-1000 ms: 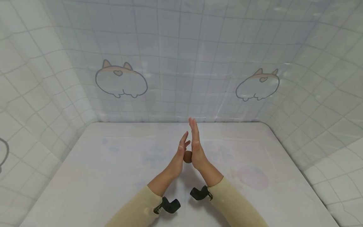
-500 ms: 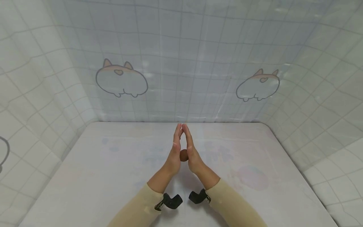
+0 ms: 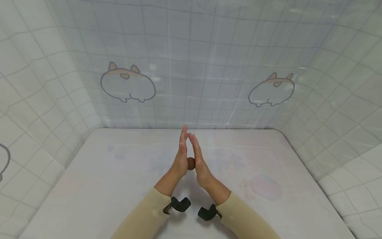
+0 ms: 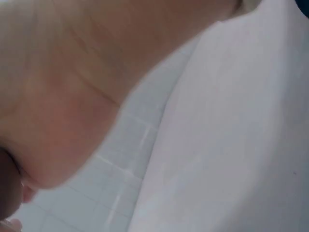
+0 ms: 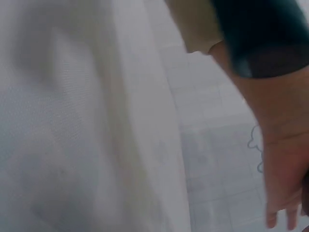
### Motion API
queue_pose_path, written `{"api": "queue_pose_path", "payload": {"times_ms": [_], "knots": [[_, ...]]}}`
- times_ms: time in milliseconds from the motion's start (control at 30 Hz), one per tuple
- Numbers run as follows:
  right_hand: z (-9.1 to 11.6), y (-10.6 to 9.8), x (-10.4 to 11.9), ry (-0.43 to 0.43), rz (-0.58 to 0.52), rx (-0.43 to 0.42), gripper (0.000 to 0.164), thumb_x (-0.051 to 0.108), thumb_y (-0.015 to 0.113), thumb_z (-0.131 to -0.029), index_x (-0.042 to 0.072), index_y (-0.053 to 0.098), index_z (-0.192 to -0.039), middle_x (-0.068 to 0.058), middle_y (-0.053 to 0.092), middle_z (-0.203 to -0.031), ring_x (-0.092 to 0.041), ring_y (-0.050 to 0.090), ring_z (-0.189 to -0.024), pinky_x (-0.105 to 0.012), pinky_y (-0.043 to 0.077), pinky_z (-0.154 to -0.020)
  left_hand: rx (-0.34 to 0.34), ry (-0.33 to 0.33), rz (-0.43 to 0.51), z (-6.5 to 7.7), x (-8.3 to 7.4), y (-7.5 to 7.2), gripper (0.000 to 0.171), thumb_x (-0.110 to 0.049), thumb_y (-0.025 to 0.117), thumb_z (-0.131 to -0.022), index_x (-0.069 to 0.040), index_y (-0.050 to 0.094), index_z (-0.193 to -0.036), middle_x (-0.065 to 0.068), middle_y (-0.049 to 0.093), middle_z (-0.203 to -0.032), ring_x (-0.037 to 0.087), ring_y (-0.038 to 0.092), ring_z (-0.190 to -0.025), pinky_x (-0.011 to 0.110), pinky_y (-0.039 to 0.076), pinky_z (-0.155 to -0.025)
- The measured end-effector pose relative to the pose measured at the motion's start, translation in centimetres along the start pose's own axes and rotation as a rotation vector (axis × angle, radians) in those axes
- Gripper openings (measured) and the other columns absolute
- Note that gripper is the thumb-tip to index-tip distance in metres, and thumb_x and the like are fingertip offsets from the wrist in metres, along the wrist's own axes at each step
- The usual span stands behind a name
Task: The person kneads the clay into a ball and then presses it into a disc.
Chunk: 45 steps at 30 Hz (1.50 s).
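A small round brown ball (image 3: 191,163) sits between the two palms near the middle of the head view. My left hand (image 3: 180,157) presses it from the left with straight fingers pointing away from me. From the other side the palm of my right hand (image 3: 201,166) presses on it, its fingers straight and leaning toward the left hand's. The left wrist view shows the heel of the left hand (image 4: 63,121) close up, with part of the ball (image 4: 8,186) at the lower left edge. In the right wrist view, the right hand (image 5: 287,169) is cut off by the right edge.
Both hands are above a pale table (image 3: 113,172) with faint coloured patterns. White grid-patterned sheeting (image 3: 191,66) with dog drawings rises behind it and along both sides. Black camera mounts (image 3: 180,204) stick out from the cream sleeves at the wrists.
The hands and the ball have shifted left. The palms slide against each other: the left fingertips, nearer to me a second ago, now reach farther forward than the right ones.
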State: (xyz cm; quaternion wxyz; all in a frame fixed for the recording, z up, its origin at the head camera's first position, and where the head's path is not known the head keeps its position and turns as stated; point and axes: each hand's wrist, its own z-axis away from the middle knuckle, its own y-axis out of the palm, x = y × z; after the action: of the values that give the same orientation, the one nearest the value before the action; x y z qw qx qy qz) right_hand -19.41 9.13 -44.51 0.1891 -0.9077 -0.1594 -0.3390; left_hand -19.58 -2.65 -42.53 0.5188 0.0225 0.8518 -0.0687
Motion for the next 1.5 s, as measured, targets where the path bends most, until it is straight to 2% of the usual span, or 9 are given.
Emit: {"api": "queue_pose_path", "payload": {"times_ms": [167, 300, 500, 733, 1000, 1167, 1267, 1400, 1500], "knots": [[-0.1, -0.2, 0.7, -0.031, 0.023, -0.022, 0.091, 0.071, 0.009, -0.099, 0.006, -0.007, -0.160, -0.017, 0.001, -0.166, -0.029, -0.001, -0.153, -0.065, 0.000, -0.115, 0.030, -0.090, -0.012, 0.5, 1.0, 0.2, 0.092, -0.083, 0.008, -0.091, -0.025, -0.001, -0.162, 0.006, 0.005, -0.167, 0.030, 0.007, -0.153, 0.072, 0.005, -0.112], [-0.3, -0.5, 1.0, -0.053, 0.047, -0.049, 0.090, 0.070, 0.008, -0.100, 0.005, -0.005, -0.160, -0.019, 0.004, -0.166, -0.030, -0.001, -0.153, -0.062, 0.000, -0.116, 0.065, -0.102, -0.054, 0.8, 2.0, 0.4, 0.083, -0.073, 0.005, -0.097, -0.022, -0.001, -0.162, 0.003, -0.002, -0.168, 0.032, 0.006, -0.152, 0.064, 0.009, -0.116], [-0.4, -1.2, 0.9, 0.012, 0.101, -0.084, 0.094, 0.075, 0.008, -0.097, 0.008, -0.004, -0.161, -0.015, 0.004, -0.167, -0.028, -0.003, -0.153, -0.068, 0.001, -0.114, 0.120, -0.144, -0.094, 1.6, 2.5, 0.9, 0.079, -0.072, 0.004, -0.098, -0.025, 0.000, -0.162, 0.004, -0.007, -0.168, 0.034, 0.007, -0.152, 0.067, 0.011, -0.115], [-0.6, -1.7, 0.3, 0.065, 0.159, -0.134, 0.092, 0.076, 0.007, -0.096, 0.012, -0.002, -0.162, -0.010, 0.004, -0.168, -0.028, 0.000, -0.153, -0.068, 0.002, -0.113, 0.166, -0.190, -0.076, 2.7, 2.4, 1.4, 0.078, -0.072, 0.000, -0.097, -0.028, -0.002, -0.162, 0.003, -0.009, -0.167, 0.035, 0.009, -0.152, 0.072, 0.015, -0.110], [-0.1, -1.8, -0.7, 0.127, 0.156, -0.135, 0.093, 0.079, 0.008, -0.094, 0.017, -0.003, -0.162, -0.006, 0.000, -0.168, -0.027, -0.002, -0.153, -0.070, 0.003, -0.113, 0.194, -0.092, 0.019, 3.5, 1.4, 1.6, 0.081, -0.071, 0.002, -0.098, -0.023, -0.001, -0.162, 0.001, -0.007, -0.168, 0.034, 0.010, -0.152, 0.069, 0.009, -0.113], [0.2, -1.5, -1.3, 0.238, 0.094, -0.112, 0.095, 0.085, 0.014, -0.090, 0.025, -0.003, -0.162, 0.000, -0.003, -0.168, -0.023, -0.003, -0.153, -0.070, 0.002, -0.112, 0.160, -0.001, 0.035, 3.6, 0.7, 1.6, 0.084, -0.070, 0.003, -0.099, -0.016, -0.002, -0.162, 0.004, -0.007, -0.168, 0.034, 0.010, -0.152, 0.061, 0.006, -0.118], [0.5, -1.2, -1.6, 0.283, 0.068, -0.087, 0.094, 0.085, 0.016, -0.089, 0.029, -0.003, -0.162, 0.002, -0.004, -0.168, -0.024, 0.002, -0.152, -0.069, 0.005, -0.112, 0.131, 0.030, 0.052, 3.5, 0.3, 1.4, 0.082, -0.069, 0.005, -0.100, -0.016, -0.002, -0.162, 0.004, -0.006, -0.168, 0.033, 0.007, -0.152, 0.063, 0.003, -0.117], [0.9, -0.6, -1.8, 0.266, 0.076, -0.060, 0.092, 0.081, 0.013, -0.093, 0.023, -0.004, -0.162, -0.001, -0.005, -0.168, -0.029, 0.004, -0.151, -0.067, 0.008, -0.113, 0.089, 0.064, 0.021, 3.2, -0.2, 1.1, 0.084, -0.071, 0.007, -0.099, -0.017, -0.002, -0.162, 0.003, -0.005, -0.168, 0.030, 0.005, -0.153, 0.069, 0.002, -0.113], [1.0, -0.2, -1.8, 0.208, 0.095, -0.057, 0.091, 0.077, 0.010, -0.096, 0.015, -0.004, -0.162, -0.007, -0.002, -0.168, -0.031, 0.001, -0.152, -0.067, 0.006, -0.114, 0.053, 0.098, -0.027, 2.7, -0.3, 0.8, 0.086, -0.073, 0.007, -0.098, -0.016, -0.002, -0.162, 0.002, -0.002, -0.168, 0.026, 0.003, -0.153, 0.069, 0.004, -0.113]]}}
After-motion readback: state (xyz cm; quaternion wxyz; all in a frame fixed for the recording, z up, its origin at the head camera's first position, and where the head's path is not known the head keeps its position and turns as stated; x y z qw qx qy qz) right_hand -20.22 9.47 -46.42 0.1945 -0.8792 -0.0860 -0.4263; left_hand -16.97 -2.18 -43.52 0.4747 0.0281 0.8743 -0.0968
